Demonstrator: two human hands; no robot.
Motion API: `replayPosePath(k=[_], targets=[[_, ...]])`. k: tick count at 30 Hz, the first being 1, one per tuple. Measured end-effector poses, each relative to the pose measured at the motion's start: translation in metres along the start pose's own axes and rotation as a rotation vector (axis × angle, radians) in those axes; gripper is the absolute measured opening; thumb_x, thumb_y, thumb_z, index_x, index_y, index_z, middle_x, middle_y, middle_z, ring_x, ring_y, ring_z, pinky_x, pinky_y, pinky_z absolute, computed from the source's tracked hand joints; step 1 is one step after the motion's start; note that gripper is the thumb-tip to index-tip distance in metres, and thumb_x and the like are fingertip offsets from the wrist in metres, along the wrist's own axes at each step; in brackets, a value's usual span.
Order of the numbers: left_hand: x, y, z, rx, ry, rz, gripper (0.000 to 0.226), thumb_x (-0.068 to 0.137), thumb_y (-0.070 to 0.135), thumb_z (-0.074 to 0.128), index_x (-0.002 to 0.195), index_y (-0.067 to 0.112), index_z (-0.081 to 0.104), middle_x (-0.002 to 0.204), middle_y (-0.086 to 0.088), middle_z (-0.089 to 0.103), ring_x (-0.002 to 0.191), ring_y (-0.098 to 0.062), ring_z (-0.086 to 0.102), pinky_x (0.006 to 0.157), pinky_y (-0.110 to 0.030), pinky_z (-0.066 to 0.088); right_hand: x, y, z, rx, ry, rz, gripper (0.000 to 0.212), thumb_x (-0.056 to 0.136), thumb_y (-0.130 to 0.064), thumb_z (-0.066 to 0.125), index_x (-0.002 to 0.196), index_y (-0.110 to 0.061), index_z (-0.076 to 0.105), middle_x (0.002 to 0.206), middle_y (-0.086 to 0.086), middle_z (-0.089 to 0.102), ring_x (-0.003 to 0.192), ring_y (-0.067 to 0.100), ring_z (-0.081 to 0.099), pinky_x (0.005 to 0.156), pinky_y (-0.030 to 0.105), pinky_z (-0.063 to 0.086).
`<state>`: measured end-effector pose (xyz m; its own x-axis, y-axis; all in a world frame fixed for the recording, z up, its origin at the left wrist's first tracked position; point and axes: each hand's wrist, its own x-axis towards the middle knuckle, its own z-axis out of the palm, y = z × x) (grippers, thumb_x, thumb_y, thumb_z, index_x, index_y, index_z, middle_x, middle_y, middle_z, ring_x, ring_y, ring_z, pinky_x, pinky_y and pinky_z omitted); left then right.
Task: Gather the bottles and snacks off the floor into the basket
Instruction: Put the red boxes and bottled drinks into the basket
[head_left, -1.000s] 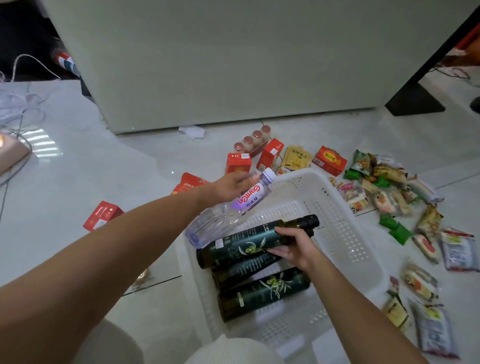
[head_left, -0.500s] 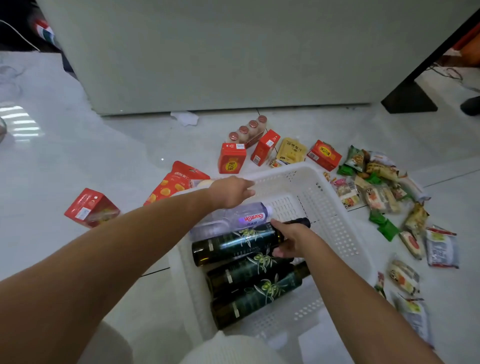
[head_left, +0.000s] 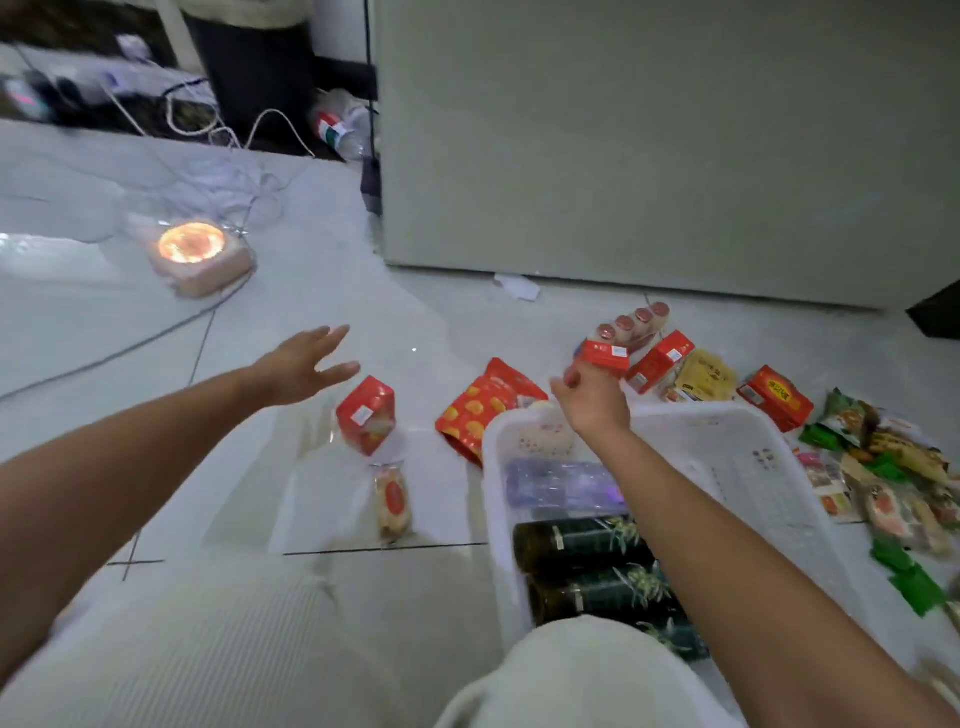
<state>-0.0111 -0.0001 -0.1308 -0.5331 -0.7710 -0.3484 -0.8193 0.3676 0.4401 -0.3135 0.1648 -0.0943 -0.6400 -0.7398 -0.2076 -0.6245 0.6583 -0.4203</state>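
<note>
Head view looks down on a white plastic basket (head_left: 727, 415) with perforated walls, sitting on the floor in front of the person's knees. Inside it, at the left end, lie a clear, ribbed water bottle (head_left: 556, 483) and, side by side nearer the person, dark green glass bottles (head_left: 571, 543) with olive-sprig labels.

The right hand (head_left: 592, 402) reaches past the basket's far rim, its fingers curled onto the bottom of a small red carton (head_left: 605, 358); it's blurred, but the carton looks gripped. The left hand (head_left: 301, 366) hovers over the floor well left of the basket, fingers spread and straight, holding nothing.

Just right of that hand stands a shiny red packet (head_left: 366, 415), with a clear-wrapped round cake (head_left: 392, 501) lying nearer the person. A crinkly red pouch printed with orange shapes (head_left: 478, 410) lies against the basket's far-left corner. Beyond the carton is a row of little bottles with red foil caps (head_left: 636, 322), then another red carton (head_left: 660, 361), a flat yellow packet (head_left: 706, 376) and a red box (head_left: 774, 397). A heap of wrapped snacks (head_left: 893, 467) and green sachets (head_left: 914, 587) spreads along the basket's right side.

The floor (head_left: 311, 291) is glossy pale tile. A plain grey cabinet (head_left: 649, 130) rises behind, and off to the left a squat block with a glowing orange disc (head_left: 200, 254) sits among loose white cables (head_left: 234, 171).
</note>
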Motion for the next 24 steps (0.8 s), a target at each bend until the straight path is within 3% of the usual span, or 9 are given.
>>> replayPosePath(k=[2,5,7,10,13,16,20,22,24], targets=[[-0.025,-0.032,0.020,-0.047,-0.065,-0.061,0.078,0.091,0.050,0.048,0.152,0.020,0.009,0.159,-0.012,0.012,0.146,-0.026,0.011,0.119,-0.038,0.010,-0.008,-0.035,0.030,0.049,-0.041,-0.159,0.026,0.088,-0.028,0.058,0.105,-0.010,0.061,0.106,0.009,0.065,0.097,0.025,0.062,0.078,0.032,0.046],[-0.049,-0.044,0.044,-0.073,-0.117,0.002,0.090,0.086,0.053,0.055,0.152,0.022,0.002,0.160,-0.008,0.007,0.147,-0.022,0.008,0.118,-0.036,0.011,-0.029,-0.075,0.076,0.116,-0.160,-0.306,0.034,0.084,-0.025,0.063,0.115,-0.013,0.057,0.115,0.007,0.061,0.095,0.021,0.060,0.083,0.033,0.047],[-0.054,-0.037,0.051,-0.170,-0.015,0.097,0.099,0.080,0.047,0.066,0.152,0.022,0.002,0.160,-0.003,0.009,0.146,-0.020,0.012,0.117,-0.036,0.018,-0.046,-0.090,0.105,0.150,-0.299,-0.295,0.048,0.082,-0.030,0.066,0.124,-0.013,0.050,0.120,0.005,0.057,0.098,0.021,0.059,0.083,0.034,0.049],[-0.048,-0.017,0.054,-0.321,0.083,0.205,0.109,0.072,0.037,0.078,0.151,0.023,0.003,0.160,0.000,0.010,0.145,-0.019,0.016,0.115,-0.035,0.025,-0.067,-0.096,0.137,0.147,-0.469,-0.257,0.058,0.078,-0.027,0.071,0.127,-0.012,0.046,0.123,0.006,0.054,0.103,0.019,0.057,0.074,0.024,0.047],[-0.034,-0.003,0.059,-0.284,0.024,0.269,0.108,0.072,0.034,0.078,0.151,0.030,0.003,0.160,0.003,0.005,0.145,-0.017,0.017,0.110,-0.033,0.031,-0.069,-0.090,0.152,0.082,-0.550,-0.221,0.066,0.077,-0.025,0.073,0.132,-0.010,0.040,0.130,0.010,0.049,0.116,0.026,0.053,0.087,0.033,0.047],[-0.021,0.000,0.068,-0.187,-0.015,0.274,0.098,0.078,0.036,0.073,0.151,0.029,0.008,0.160,0.008,-0.004,0.144,-0.016,0.020,0.108,-0.035,0.037,-0.049,-0.078,0.145,-0.038,-0.499,-0.150,0.084,0.077,-0.030,0.074,0.144,-0.009,0.028,0.145,0.013,0.035,0.132,0.030,0.039,0.105,0.037,0.038],[-0.009,0.005,0.083,-0.190,-0.011,0.243,0.085,0.087,0.035,0.063,0.150,0.030,0.007,0.160,0.007,-0.007,0.137,-0.026,0.035,0.101,-0.039,0.044,-0.027,-0.066,0.136,-0.116,-0.367,-0.035,0.082,0.079,-0.030,0.071,0.145,-0.012,0.025,0.148,0.012,0.027,0.137,0.033,0.027,0.110,0.040,0.029],[-0.006,0.004,0.087,-0.207,0.044,0.224,0.072,0.092,0.035,0.056,0.149,0.032,0.013,0.158,-0.001,0.008,0.128,-0.031,0.045,0.094,-0.037,0.046,-0.024,-0.066,0.141,-0.193,-0.302,-0.001,0.078,0.083,-0.036,0.066,0.143,-0.009,0.025,0.150,0.014,0.021,0.138,0.036,0.019,0.112,0.042,0.023],[-0.005,0.002,0.091,-0.232,0.110,0.226,0.059,0.095,0.036,0.049,0.145,0.032,0.020,0.146,-0.007,0.028,0.112,-0.031,0.054,0.082,-0.032,0.048,-0.024,-0.065,0.145,-0.222,-0.259,0.097,0.076,0.091,-0.043,0.053,0.147,-0.007,0.015,0.156,0.017,0.004,0.143,0.038,0.005,0.117,0.045,0.014]])
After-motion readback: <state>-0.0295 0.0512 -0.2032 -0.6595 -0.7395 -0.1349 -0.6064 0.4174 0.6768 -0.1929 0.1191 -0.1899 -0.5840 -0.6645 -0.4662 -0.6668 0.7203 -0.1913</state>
